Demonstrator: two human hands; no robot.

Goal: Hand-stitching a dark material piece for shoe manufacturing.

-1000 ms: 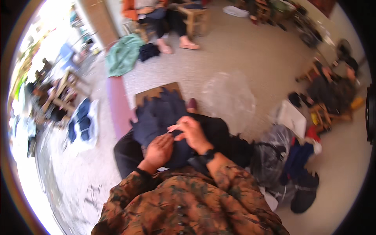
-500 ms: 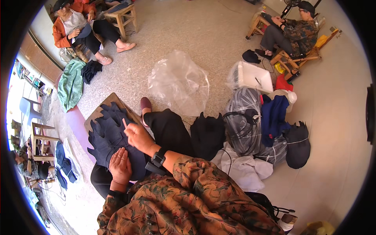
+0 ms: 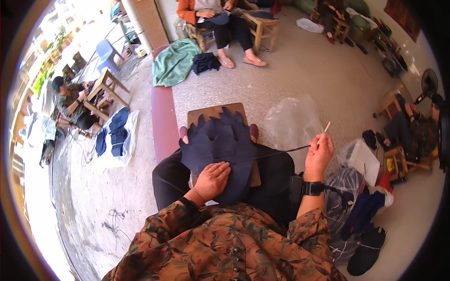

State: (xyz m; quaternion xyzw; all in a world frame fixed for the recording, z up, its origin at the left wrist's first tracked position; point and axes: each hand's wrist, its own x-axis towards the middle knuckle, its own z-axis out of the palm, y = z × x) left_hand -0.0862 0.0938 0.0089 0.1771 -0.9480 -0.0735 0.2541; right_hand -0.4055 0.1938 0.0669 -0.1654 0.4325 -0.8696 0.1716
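Observation:
A stack of dark navy cloth pieces (image 3: 213, 140) with jagged, pointed far edges lies across a brown board (image 3: 234, 109) at my lap. My left hand (image 3: 212, 180) rests flat on the near part of the cloth, fingers stretched out. Raised to the right, my right hand (image 3: 319, 152) pinches a slim pale pink stick (image 3: 327, 127) that points up. A dark thread (image 3: 281, 152) runs taut from the cloth to this hand. How the thread joins the stick is hidden by the fingers.
A clear plastic bag (image 3: 293, 119) lies on the floor ahead. To my right are bundled plastic bags (image 3: 340, 187), navy cloth (image 3: 363, 208) and a white bin (image 3: 365, 159). Green cloth (image 3: 176, 63) lies ahead left. Several people sit around; a wooden stool (image 3: 105, 93) stands left.
My right hand has moved from over the cloth out to the right, drawing the thread taut. The left hand still lies on the cloth. The view has turned left.

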